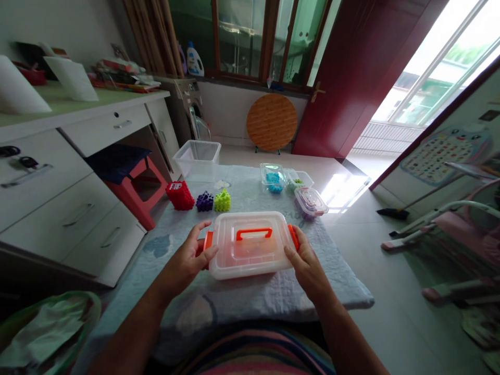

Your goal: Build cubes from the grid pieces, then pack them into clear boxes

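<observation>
A clear plastic storage box with an orange handle and orange side clips is between my hands, its translucent lid on top. My left hand grips its left end, thumb near the lid's edge and fingers around the clip. At the opposite end my right hand is closed on the right clip, thumb on the lid's rim. Something orange shows faintly through the lid. Beyond the box stand a red block cluster, a purple cluster and a yellow-green cluster.
At the table's far right are a clear container with blue pieces, one with green pieces and a lidded one. A clear empty bin stands at the far left corner. A red stool is left of the cloth-covered table.
</observation>
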`<state>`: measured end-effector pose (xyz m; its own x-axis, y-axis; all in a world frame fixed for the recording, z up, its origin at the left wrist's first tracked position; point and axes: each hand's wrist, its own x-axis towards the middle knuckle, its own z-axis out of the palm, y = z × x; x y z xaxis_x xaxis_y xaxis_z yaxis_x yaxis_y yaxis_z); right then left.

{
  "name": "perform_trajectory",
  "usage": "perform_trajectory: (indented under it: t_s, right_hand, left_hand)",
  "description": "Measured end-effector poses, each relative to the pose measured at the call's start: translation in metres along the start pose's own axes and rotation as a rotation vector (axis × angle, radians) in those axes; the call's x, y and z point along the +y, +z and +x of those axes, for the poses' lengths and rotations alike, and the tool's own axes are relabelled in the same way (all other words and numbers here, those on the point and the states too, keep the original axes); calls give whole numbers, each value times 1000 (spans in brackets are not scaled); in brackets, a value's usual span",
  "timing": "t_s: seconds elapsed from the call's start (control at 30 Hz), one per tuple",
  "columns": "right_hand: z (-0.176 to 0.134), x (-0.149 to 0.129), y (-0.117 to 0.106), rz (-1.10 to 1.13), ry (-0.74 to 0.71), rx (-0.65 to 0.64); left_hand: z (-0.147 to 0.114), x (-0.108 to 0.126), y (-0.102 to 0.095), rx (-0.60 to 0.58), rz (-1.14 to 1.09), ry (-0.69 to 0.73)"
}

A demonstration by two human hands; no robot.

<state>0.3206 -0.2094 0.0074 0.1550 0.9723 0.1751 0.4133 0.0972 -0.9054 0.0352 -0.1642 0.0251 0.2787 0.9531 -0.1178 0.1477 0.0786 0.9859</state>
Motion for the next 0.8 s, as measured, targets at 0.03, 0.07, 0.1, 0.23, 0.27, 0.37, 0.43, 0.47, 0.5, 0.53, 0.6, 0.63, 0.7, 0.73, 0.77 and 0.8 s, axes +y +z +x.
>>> perform_trajectory:
  t_s: [0.03, 0.07, 0.1, 0.23, 0.27, 0.37, 0.43, 0.47, 0.5, 0.53, 0.6, 0.63, 0.7, 0.73, 0.77, 0.8]
  right_hand:
    - [0, -1, 1, -65, -1, 12]
    - [-1, -3, 1, -104, 6, 18]
    - [-1, -5, 2, -133, 8, 18]
    - [1, -14, 2, -323, -62, -16]
    - [2, -15, 1, -363, -76, -25]
    - [4, -16, 0, -444, -123, -56]
    - [4, -18, 0, -473, -150, -72]
    - [4, -19, 0, -481, -158, -77]
    - [4, -20, 0, -482, -162, -80]
    - [4, -21, 0, -477, -161, -81]
    - [4, -22, 0, -444, -150, -79]
    - [4, -21, -1, -415, -142, -78]
    - [4, -18, -4, -325, -106, -75]
    - [5, -15, -6, -261, -67, -62]
    - [6, -11, -9, -183, -15, -44]
    - [7, -8, -13, -93, 47, -24]
  left_hand:
    - [-3, 6, 2, 45, 114, 12]
    - [-5, 11, 4, 91, 243, 26]
    - [-7, 15, 7, 136, 381, 41]
    - [-10, 25, 20, 223, 843, 75]
    - [-10, 26, 23, 222, 919, 83]
    - [-10, 25, 29, 199, 1073, 112]
    - [-10, 25, 30, 183, 1116, 130]
    - [-10, 25, 31, 180, 1112, 142]
    - [-10, 26, 31, 185, 1081, 157]
    - [-10, 26, 31, 199, 1032, 173]
    - [-10, 29, 30, 233, 906, 192]
    - [-10, 30, 28, 254, 841, 186]
    - [-10, 29, 22, 266, 709, 145]
    - [-9, 27, 18, 247, 626, 115]
    - [-9, 23, 13, 216, 520, 84]
    - [-8, 18, 7, 176, 405, 51]
